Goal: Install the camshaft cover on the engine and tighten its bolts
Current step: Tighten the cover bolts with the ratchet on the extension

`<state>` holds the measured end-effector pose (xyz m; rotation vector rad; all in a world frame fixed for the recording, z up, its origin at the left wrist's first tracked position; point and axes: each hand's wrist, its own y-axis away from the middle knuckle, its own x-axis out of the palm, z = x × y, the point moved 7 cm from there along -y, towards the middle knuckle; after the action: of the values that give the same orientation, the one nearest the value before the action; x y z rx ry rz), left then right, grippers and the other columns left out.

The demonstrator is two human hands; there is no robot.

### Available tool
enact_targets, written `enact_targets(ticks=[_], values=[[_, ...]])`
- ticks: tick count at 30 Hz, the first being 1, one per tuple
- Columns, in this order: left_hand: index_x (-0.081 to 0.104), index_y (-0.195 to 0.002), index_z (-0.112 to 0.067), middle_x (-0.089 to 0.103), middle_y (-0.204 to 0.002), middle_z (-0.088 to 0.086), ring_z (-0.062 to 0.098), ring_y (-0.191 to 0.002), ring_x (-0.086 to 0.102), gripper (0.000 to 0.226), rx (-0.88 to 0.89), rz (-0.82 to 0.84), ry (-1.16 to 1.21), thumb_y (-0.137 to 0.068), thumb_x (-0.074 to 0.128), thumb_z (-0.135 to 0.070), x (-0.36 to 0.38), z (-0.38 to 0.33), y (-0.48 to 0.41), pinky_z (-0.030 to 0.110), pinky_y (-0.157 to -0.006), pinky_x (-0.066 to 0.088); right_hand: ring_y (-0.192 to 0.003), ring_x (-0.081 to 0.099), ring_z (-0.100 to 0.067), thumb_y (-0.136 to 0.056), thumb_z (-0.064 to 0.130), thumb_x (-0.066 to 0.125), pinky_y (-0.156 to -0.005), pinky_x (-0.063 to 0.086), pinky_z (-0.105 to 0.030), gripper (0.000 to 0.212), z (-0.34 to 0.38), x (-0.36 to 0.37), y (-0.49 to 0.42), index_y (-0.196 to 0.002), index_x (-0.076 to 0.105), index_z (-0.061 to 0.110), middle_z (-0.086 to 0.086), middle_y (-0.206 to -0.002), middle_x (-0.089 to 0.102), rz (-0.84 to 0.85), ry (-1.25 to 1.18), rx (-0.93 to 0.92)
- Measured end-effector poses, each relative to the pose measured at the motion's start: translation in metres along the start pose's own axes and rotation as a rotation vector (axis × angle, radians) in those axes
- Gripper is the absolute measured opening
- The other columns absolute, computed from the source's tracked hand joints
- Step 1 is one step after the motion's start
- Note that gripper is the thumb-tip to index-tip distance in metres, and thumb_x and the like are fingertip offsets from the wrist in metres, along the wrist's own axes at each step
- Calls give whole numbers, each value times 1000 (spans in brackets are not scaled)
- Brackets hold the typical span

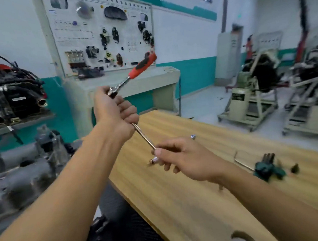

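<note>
Head view: both hands hold a ratchet with a long extension in the air above a wooden table.

Left hand [116, 113] is curled around the ratchet's head and the top of the extension bar [143, 135], with the red-and-black ratchet handle [143, 64] jutting up and to the right. Right hand [186, 160] pinches the bar's lower end, where a small socket [154, 160] shows just past the fingertips. The wooden table [183, 212] lies beneath, with a green tool [267, 169] towards its right side. The grey engine [16, 174] stands at the lower left beside the table, well apart from the ratchet; its top cover is too blurred to judge.
</note>
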<state>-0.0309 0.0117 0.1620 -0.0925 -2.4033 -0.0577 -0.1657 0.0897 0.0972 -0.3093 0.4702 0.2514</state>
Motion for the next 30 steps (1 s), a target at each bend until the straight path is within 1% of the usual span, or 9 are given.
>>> enact_targets(ticks=[4, 7, 12, 16, 19, 21, 23, 26, 30], values=[[25, -45, -23, 15, -42, -8, 9, -32, 11, 55, -196, -39, 111, -91, 44, -45, 9, 71, -17, 14, -39, 5, -59, 54, -8, -105, 23, 45, -56, 41, -18, 34, -26, -22, 28, -84, 61, 2, -1, -65, 57, -54, 81, 70], [21, -51, -23, 12, -44, -7, 11, -31, 10, 52, -302, -117, 106, -93, 44, -43, 3, 119, -24, 11, -36, 6, -46, 41, -3, -105, 26, 43, -50, 34, -20, 38, -48, -28, 48, -73, 54, 8, 11, -49, 46, -130, 201, 133], [20, -60, -24, 15, -43, -8, 12, -30, 12, 44, -437, -209, 111, -93, 45, -40, -6, 178, -33, 13, -33, 9, -50, 37, -7, -104, 28, 44, -53, 30, -23, 43, -70, -38, 70, -76, 55, -2, 3, -58, 45, -229, 392, 170], [22, -61, -21, 17, -47, -6, 13, -32, 13, 44, -460, -253, 94, -94, 44, -39, -3, 200, -39, 14, -36, 10, -60, 45, -14, -104, 33, 43, -60, 35, -34, 44, -78, -52, 85, -67, 53, 11, 1, -63, 53, -275, 492, 232], [25, -63, -19, 17, -51, -6, 13, -36, 13, 40, -359, -329, 34, -94, 40, -39, -18, 183, -60, 15, -38, 11, -62, 50, -11, -102, 41, 41, -56, 38, -27, 44, -90, -73, 121, -70, 57, 16, 4, -64, 55, -329, 506, 265], [29, -63, -18, 17, -46, -6, 12, -34, 13, 40, -305, -282, 18, -93, 43, -40, -15, 171, -68, 13, -37, 12, -66, 53, -14, -103, 38, 43, -59, 43, -28, 40, -103, -92, 131, -80, 63, 12, 0, -70, 59, -348, 508, 333], [27, -59, -21, 17, -46, -7, 11, -35, 13, 44, -301, -203, -25, -92, 46, -44, -5, 172, -63, 14, -35, 12, -65, 53, -20, -104, 29, 45, -63, 46, -35, 36, -122, -102, 121, -88, 67, 5, -7, -73, 62, -306, 544, 442], [23, -56, -24, 16, -49, -7, 12, -38, 12, 48, -317, -122, -60, -91, 48, -45, 6, 181, -56, 16, -34, 12, -61, 50, -18, -104, 19, 44, -57, 43, -31, 34, -149, -111, 90, -83, 66, 5, -4, -74, 60, -192, 649, 580], [23, -57, -26, 16, -51, -8, 11, -41, 12, 47, -320, -99, -62, -90, 49, -47, -3, 180, -54, 18, -36, 10, -90, 65, -29, -96, 10, 44, -80, 56, -41, 27, -177, -109, 72, -107, 68, 3, -15, -106, 67, 87, 860, 693]])
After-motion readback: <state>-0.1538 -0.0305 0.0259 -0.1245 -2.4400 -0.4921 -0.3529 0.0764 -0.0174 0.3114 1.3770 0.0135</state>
